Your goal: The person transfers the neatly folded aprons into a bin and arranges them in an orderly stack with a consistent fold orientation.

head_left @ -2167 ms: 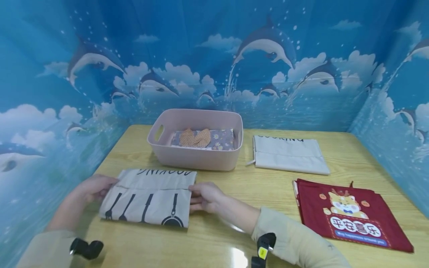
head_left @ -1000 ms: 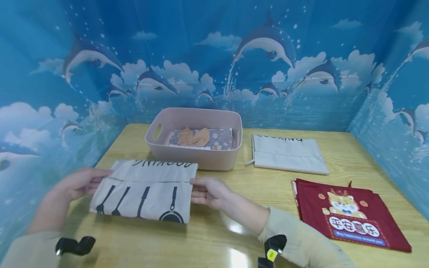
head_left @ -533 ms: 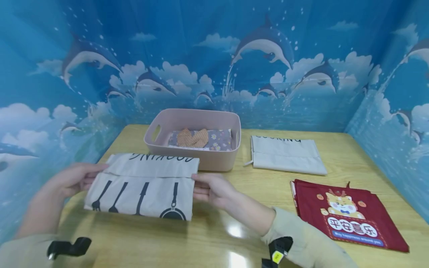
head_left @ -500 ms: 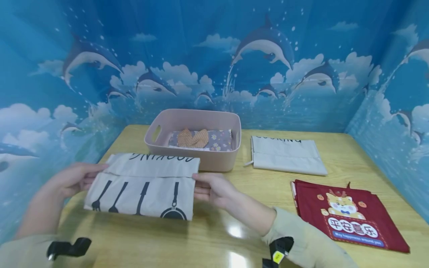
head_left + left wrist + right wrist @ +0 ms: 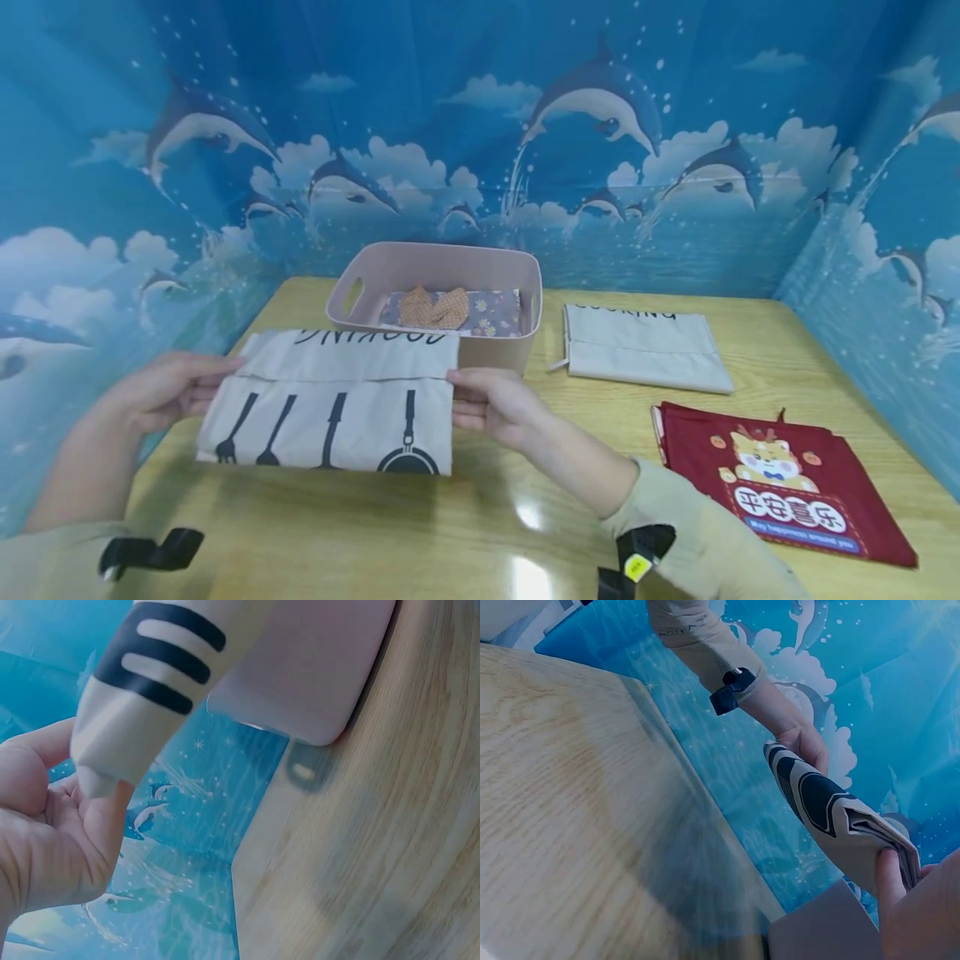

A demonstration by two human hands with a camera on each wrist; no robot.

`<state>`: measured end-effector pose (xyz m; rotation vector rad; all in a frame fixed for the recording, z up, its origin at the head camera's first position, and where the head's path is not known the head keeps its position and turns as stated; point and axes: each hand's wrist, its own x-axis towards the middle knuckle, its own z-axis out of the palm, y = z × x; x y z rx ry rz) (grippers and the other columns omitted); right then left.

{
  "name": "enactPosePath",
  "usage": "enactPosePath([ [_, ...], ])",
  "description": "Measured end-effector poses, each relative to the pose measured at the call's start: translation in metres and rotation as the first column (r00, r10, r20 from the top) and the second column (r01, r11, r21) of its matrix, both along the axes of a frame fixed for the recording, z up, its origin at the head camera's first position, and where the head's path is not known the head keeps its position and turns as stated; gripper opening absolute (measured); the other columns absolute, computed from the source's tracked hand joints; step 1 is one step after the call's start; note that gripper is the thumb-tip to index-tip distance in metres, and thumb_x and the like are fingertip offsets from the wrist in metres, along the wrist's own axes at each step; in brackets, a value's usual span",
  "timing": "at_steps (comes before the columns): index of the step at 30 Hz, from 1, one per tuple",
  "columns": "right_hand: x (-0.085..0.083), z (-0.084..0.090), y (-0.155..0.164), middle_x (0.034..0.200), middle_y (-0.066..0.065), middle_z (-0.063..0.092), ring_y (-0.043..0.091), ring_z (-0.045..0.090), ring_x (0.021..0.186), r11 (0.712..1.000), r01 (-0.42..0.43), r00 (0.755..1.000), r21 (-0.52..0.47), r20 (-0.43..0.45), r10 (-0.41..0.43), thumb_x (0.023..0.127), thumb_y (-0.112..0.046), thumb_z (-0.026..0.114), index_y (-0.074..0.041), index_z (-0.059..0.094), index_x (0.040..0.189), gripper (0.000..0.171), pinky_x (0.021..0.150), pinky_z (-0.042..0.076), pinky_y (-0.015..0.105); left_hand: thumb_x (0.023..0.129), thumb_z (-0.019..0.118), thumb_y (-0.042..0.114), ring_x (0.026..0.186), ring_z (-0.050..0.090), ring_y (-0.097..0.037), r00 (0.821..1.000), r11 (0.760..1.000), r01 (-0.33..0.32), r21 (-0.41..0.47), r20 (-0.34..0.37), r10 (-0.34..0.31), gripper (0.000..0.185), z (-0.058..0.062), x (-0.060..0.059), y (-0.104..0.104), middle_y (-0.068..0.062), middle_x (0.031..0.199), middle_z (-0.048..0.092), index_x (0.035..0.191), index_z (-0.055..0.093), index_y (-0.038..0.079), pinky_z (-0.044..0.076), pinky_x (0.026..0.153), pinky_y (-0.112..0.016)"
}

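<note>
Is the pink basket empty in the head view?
No: the pink basket holds a folded floral cloth with an orange patterned piece lying on top.

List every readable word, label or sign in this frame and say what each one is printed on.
"COOKING", upside down: folded beige cloth held by left hand and right hand.
"COOKING", top cut off by the fold: second beige cloth.
Four white Chinese characters: red cloth; the small line beneath is too blurred to read.
</note>
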<state>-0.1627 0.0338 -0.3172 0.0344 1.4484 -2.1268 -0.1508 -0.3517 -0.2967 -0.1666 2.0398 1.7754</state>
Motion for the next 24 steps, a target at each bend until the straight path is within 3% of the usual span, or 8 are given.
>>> enactPosePath([
  [9,-0.015,0.01,0.015,0.082,0.008,0.068,0.019,0.066,0.075,0.998,-0.048,0.997,0.026,-0.059,0.05,0.09,0.001,0.048,0.001,0.059,0.095,0.011,0.083,0.052,0.039,0.096,0.052,0.02,0.086,0.066,-0.016,0.999,1.0,-0.012,0.001,-0.036,0.012,0.017,0.005,-0.006,0.013,0.001,0.092,0.068,0.089,0.068,0.022,0.053,0.079,-0.031],
  [16,-0.023,0.015,0.023,0.081,0.005,0.068,0.019,0.066,0.078,0.998,-0.033,0.997,0.049,-0.067,0.036,0.091,0.001,0.047,0.005,0.055,0.107,0.018,0.086,0.051,0.039,0.096,0.053,0.02,0.087,0.066,-0.015,0.999,1.0,-0.004,0.002,-0.048,0.004,0.017,0.012,-0.012,0.023,0.001,0.093,0.068,0.089,0.068,0.023,0.053,0.08,-0.03],
  [24,-0.03,0.019,0.029,0.078,0.002,0.067,0.015,0.065,0.072,0.999,-0.015,0.997,0.046,-0.07,0.018,0.091,0.001,0.046,-0.003,0.055,0.095,0.011,0.077,0.054,0.031,0.096,0.053,0.017,0.084,0.067,-0.018,0.998,1.0,0.021,-0.022,-0.05,-0.022,0.017,0.019,-0.016,0.03,-0.003,0.09,0.069,0.089,0.067,0.022,0.054,0.079,-0.032],
])
